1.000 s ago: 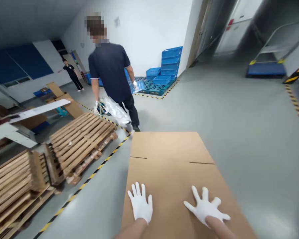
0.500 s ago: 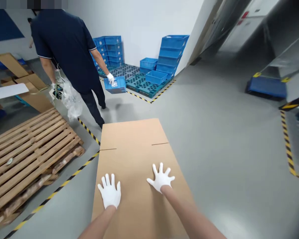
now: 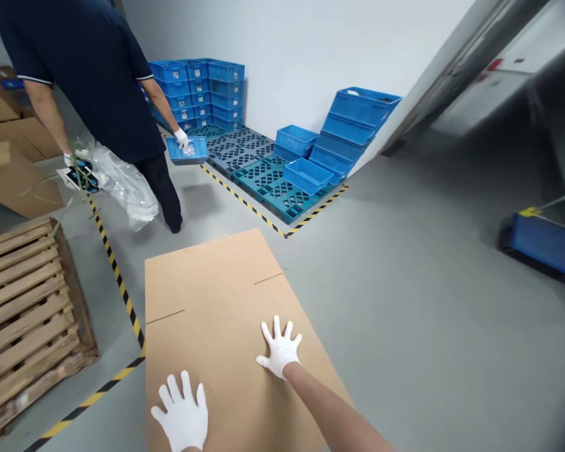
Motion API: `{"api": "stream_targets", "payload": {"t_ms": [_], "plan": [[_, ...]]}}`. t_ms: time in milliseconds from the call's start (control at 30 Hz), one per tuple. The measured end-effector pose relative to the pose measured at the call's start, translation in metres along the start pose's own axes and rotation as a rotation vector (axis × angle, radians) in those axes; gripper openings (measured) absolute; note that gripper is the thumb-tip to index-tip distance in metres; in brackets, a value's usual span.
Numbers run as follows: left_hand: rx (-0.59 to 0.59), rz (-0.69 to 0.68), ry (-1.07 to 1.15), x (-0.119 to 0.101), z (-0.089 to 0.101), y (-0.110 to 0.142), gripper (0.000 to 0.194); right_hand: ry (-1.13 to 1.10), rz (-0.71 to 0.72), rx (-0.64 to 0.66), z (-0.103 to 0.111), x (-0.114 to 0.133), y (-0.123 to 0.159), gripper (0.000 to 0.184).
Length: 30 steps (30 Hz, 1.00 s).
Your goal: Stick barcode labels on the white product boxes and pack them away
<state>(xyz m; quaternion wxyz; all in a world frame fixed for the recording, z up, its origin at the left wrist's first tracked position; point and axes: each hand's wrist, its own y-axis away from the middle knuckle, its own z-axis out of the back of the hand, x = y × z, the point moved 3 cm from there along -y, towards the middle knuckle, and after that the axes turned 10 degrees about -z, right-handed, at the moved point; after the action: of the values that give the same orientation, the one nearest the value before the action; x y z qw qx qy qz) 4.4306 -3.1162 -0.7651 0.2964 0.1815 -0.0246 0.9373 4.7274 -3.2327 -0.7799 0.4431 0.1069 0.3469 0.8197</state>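
Below me stretches a large brown cardboard sheet or flattened carton (image 3: 216,276) with a short slit near each side. My left hand (image 3: 183,414), in a white glove, lies flat on its near left part with the fingers spread. Farther up and to the right, my right hand (image 3: 280,348) rests on the same cardboard, also gloved in white, fingers spread wide. Neither hand grips anything. What carries the cardboard is hidden beneath it.
Ahead on the left walks a person (image 3: 89,81) with a blue crate (image 3: 188,152) and clear plastic bags (image 3: 127,188). Blue crates (image 3: 226,94) stand on plastic pallets (image 3: 268,179) by the wall. A wooden pallet (image 3: 23,314) lies left; a blue platform cart (image 3: 546,245) is right.
My view has turned and moved forward, so the pallets and crates look nearer. The person ahead has shifted left in view. Both my hands stay spread on the cardboard.
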Motion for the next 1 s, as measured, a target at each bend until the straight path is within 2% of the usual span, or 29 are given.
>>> {"api": "stream_targets", "payload": {"t_ms": [133, 267, 367, 433, 533, 700, 867, 1000], "plan": [[0.033, 0.089, -0.036, -0.014, 0.007, -0.066, 0.055, 0.034, 0.111, -0.027, 0.061, 0.016, -0.071, 0.112], [0.093, 0.187, -0.058, -0.023, 0.02, -0.16, 0.055, 0.07, 0.238, -0.075, 0.138, 0.048, -0.147, 0.102], [0.126, 0.251, -0.016, -0.024, 0.033, -0.232, 0.055, 0.087, 0.328, -0.179, 0.188, 0.075, -0.186, 0.084], [0.145, 0.289, 0.025, -0.025, 0.038, -0.274, 0.055, 0.102, 0.345, -0.232, 0.212, 0.087, -0.207, 0.071], [0.161, 0.33, 0.085, -0.032, 0.042, -0.327, 0.056, 0.14, 0.346, -0.327, 0.24, 0.098, -0.242, 0.064], [0.163, 0.406, 0.165, -0.05, 0.043, -0.424, 0.057, 0.229, 0.417, -0.497, 0.306, 0.128, -0.334, 0.061], [0.189, 0.484, 0.211, -0.051, 0.041, -0.541, 0.059, 0.261, 0.498, -0.555, 0.393, 0.186, -0.434, 0.059], [0.197, 0.533, 0.143, -0.032, 0.033, -0.628, 0.059, 0.239, 0.557, -0.52, 0.456, 0.249, -0.497, 0.06]]}}
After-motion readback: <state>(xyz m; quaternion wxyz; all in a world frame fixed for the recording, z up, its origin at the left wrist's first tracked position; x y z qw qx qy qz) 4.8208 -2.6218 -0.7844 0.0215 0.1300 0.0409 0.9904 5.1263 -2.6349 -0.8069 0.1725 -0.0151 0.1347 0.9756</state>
